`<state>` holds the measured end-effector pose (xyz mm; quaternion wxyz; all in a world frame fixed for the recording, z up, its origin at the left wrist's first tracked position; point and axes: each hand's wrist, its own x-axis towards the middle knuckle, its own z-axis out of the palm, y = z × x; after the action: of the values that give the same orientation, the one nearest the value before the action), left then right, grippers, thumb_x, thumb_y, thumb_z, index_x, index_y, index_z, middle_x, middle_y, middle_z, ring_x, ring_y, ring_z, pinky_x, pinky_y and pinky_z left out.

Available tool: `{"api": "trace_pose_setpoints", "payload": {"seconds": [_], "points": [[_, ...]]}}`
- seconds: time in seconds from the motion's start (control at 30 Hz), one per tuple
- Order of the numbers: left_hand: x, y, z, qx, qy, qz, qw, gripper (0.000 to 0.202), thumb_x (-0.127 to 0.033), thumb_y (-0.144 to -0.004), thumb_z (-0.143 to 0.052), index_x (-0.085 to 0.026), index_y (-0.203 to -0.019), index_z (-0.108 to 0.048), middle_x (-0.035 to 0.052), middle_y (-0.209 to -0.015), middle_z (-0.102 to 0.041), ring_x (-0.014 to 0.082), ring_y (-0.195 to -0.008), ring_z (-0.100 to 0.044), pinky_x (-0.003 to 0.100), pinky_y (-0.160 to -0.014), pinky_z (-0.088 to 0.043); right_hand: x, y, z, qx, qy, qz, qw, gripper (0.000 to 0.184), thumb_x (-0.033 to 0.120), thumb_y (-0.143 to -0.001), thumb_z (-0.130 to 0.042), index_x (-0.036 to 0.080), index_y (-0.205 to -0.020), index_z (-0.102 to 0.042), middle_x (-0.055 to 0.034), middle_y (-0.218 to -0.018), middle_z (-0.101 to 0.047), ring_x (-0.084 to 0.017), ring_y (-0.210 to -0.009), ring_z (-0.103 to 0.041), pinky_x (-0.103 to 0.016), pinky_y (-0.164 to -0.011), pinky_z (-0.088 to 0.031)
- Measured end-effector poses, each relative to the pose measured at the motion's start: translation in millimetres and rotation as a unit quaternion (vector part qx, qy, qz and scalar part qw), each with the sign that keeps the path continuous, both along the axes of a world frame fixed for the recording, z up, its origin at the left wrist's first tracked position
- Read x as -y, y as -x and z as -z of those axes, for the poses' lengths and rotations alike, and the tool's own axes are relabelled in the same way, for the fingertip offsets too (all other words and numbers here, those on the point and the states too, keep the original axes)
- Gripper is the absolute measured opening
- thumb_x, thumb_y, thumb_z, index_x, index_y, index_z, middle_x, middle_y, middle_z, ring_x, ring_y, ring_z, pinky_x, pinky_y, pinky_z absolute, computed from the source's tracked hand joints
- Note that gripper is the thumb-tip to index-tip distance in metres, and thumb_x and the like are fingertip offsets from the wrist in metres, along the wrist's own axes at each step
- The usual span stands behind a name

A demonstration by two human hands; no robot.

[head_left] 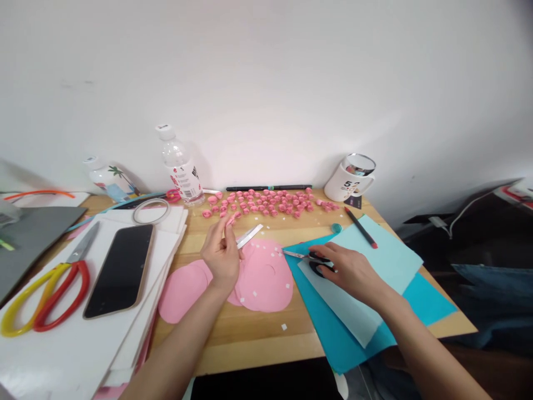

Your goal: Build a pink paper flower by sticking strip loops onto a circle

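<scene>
My left hand is closed, pinching a small pink paper curl at its fingertips. A white strip sticks out from the same hand. With fingers curled at its black handles, my right hand holds a small pair of scissors, whose blades point left over the blue paper. Between the hands lie round pink paper discs, with small white squares scattered on and around them. Several rolled pink paper curls stand in a band behind.
At left, a phone and large red-yellow scissors rest on white sheets. A bottle and a mug stand by the wall. A marker lies near light blue paper. A tape ring sits behind the phone.
</scene>
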<state>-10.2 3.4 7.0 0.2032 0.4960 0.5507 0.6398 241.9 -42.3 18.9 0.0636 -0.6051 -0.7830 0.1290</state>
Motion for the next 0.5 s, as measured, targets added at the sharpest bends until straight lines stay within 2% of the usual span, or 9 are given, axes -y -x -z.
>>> {"api": "trace_pose_setpoints", "payload": {"seconds": [0.1, 0.17, 0.33, 0.43, 0.5], "points": [[0, 0, -0.5, 0.009, -0.001, -0.002, 1.000, 0.027, -0.031, -0.086, -0.049, -0.023, -0.107, -0.064, 0.0053, -0.109, -0.062, 0.0022, -0.043, -0.055, 0.014, -0.031, -0.044, -1, -9, -0.8, -0.114, 0.029, 0.017, 0.993, 0.041, 0.025, -0.081, -0.049, 0.029, -0.121, -0.050, -0.0064, -0.102, -0.064, -0.020, -0.078, -0.064, -0.032, -0.066, -0.050], [1, 0, -0.8, 0.011, -0.003, -0.002, 1.000, 0.027, -0.031, -0.086, -0.049, -0.023, -0.107, -0.064, 0.0055, -0.111, -0.061, 0.0023, -0.044, -0.055, 0.014, -0.032, -0.044, -3, -9, -4.1, -0.211, 0.070, 0.032, 0.974, 0.041, 0.029, -0.082, -0.050, 0.029, -0.123, -0.050, -0.0056, -0.101, -0.066, -0.020, -0.082, -0.064, -0.033, -0.069, -0.052], [2, -1, -2.0, -0.002, -0.007, -0.006, 1.000, 0.026, -0.029, -0.087, -0.048, -0.023, -0.106, -0.064, 0.0044, -0.106, -0.063, 0.0010, -0.041, -0.051, 0.013, -0.030, -0.042, -4, 13, -10.2, -0.428, 0.158, 0.045, 0.889, 0.048, 0.039, -0.079, -0.057, 0.023, -0.123, -0.049, -0.0079, -0.092, -0.066, -0.022, -0.086, -0.062, -0.037, -0.072, -0.053], [2, -1, -1.9, -0.006, -0.010, -0.008, 1.000, 0.026, -0.029, -0.087, -0.048, -0.024, -0.107, -0.064, 0.0043, -0.105, -0.064, 0.0015, -0.042, -0.052, 0.014, -0.031, -0.041, -6, 31, -10.0, -0.478, 0.185, -0.014, 0.859, 0.057, 0.043, -0.073, -0.065, 0.024, -0.124, -0.047, -0.0084, -0.103, -0.060, -0.023, -0.097, -0.058, -0.037, -0.078, -0.050], [2, -1, -1.6, -0.011, -0.009, -0.009, 1.000, 0.026, -0.028, -0.087, -0.048, -0.024, -0.107, -0.064, 0.0044, -0.104, -0.064, 0.0020, -0.043, -0.053, 0.014, -0.032, -0.042, -8, 42, -11.2, -0.461, 0.195, -0.044, 0.865, 0.061, 0.045, -0.068, -0.069, 0.024, -0.121, -0.048, -0.0090, -0.108, -0.055, -0.023, -0.100, -0.055, -0.035, -0.080, -0.048]]}}
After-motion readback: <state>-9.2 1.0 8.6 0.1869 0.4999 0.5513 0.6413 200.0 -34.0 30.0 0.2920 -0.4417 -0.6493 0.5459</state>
